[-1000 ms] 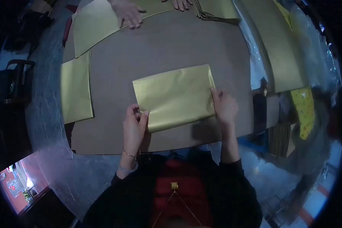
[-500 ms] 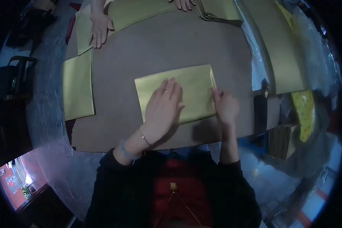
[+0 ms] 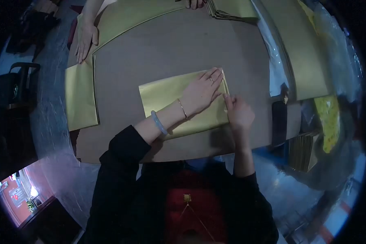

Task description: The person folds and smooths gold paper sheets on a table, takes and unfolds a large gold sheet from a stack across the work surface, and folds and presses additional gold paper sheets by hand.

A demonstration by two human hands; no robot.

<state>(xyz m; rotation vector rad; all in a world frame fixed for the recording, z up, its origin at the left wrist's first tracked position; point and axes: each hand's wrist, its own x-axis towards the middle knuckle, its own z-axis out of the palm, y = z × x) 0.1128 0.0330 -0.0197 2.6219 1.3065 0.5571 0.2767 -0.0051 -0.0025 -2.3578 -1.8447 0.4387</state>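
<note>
A folded sheet of gold paper (image 3: 160, 95) lies in front of me on the brown tabletop (image 3: 183, 44). Flat across its right half is my left hand (image 3: 202, 90), its fingers stretched toward the far right corner. My right hand (image 3: 240, 114) has its fingers curled at the right edge of the sheet, with the thumb against the folded side. The undersides of its fingers are hidden.
Across the table another person's hand (image 3: 85, 40) rests on a large gold sheet (image 3: 130, 18). A folded gold piece (image 3: 81, 97) lies at left. A stack of folded paper (image 3: 234, 9) sits at the back, and long gold sheets (image 3: 305, 61) lie at right.
My left hand has slid right and away from me across the paper to its far right corner. My right hand stays at the right edge. The other person's hand at left has moved left.
</note>
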